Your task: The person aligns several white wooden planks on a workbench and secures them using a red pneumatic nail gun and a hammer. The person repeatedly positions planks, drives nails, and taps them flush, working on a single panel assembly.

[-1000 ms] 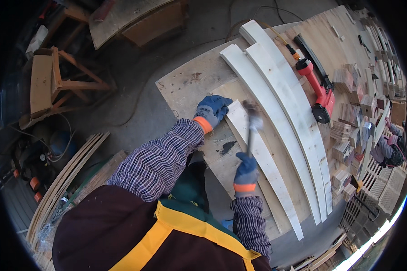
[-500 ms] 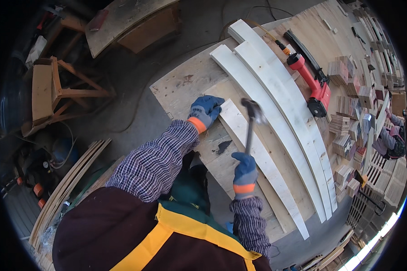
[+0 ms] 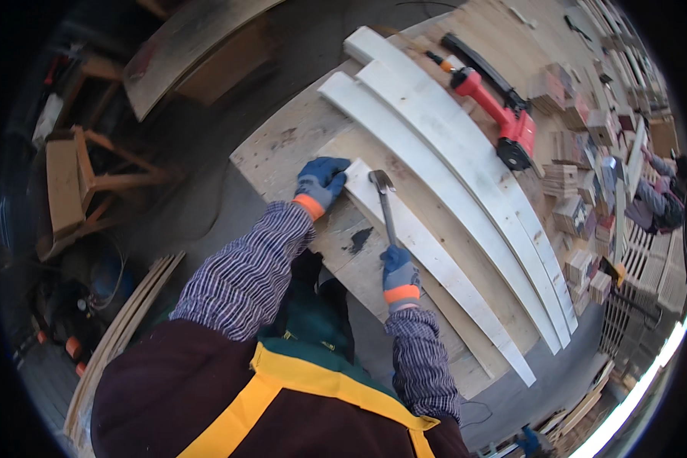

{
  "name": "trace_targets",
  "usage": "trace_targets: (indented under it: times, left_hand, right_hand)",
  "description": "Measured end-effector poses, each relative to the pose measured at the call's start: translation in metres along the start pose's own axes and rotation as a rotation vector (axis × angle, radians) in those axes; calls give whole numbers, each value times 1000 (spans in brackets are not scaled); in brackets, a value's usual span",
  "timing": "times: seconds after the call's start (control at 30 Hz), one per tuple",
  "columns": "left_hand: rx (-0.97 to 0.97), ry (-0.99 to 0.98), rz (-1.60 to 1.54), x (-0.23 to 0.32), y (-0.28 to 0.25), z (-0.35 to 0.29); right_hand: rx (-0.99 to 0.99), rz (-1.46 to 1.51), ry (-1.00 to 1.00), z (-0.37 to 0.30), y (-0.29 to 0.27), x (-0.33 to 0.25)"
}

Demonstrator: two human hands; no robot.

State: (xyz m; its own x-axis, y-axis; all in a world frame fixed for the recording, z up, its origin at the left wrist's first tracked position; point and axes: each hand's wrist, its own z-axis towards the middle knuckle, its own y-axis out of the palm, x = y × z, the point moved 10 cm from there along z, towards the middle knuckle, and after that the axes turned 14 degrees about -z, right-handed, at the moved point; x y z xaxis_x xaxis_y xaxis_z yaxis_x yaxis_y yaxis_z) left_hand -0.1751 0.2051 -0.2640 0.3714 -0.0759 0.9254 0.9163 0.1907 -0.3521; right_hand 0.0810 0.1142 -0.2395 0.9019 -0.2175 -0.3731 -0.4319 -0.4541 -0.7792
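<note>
My left hand (image 3: 322,183), in a blue-grey glove with an orange cuff, is closed at the far end of a pale curved wooden strip (image 3: 443,259). The fingertips meet the strip's end; any small thing between them is hidden. In my right hand (image 3: 400,275), gloved alike, is the handle of a claw hammer (image 3: 388,210). Its metal head is at the strip's face, a little right of my left fingers; whether it touches cannot be made out. The strip lies along a wider plywood piece on the worktable (image 3: 271,145).
Beyond the strip lie several long curved white boards (image 3: 450,156). A red nail gun (image 3: 500,114) with a black magazine rests behind them, near stacked small wood blocks (image 3: 561,179). A wooden trestle (image 3: 91,179) stands left. Another person (image 3: 659,200) is at the far right.
The hammer head has come down and left toward the strip, close to my left hand. My left hand stays at the strip's end. The whole view has shifted slightly.
</note>
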Motion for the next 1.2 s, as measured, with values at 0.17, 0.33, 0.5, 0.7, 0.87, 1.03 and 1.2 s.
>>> trace_targets:
  times: [0.17,0.33,0.5,0.7,0.87,1.03,1.2]
  left_hand:
    - [-26,-21,-79,-16,6,1]
    - [-18,-49,-107,-24,6,1]
    - [-59,-101,-130,-28,9,3]
    - [-70,-139,-209,-29,11,2]
    - [-78,-172,-224,-23,12,3]
    - [-103,-77,-104,-16,10,3]
    - [-38,-115,-243,-31,7,3]
  right_hand:
    - [90,45,-46,-26,22,8]
    - [316,44,-11,-89,31,123]
    - [547,1018,820,-192,39,327]
    - [549,544,234,-158,26,211]
    - [84,289,250,-119,32,111]
    - [262,542,280,-127,9,119]
    - [338,243,34,-98,-6,124]
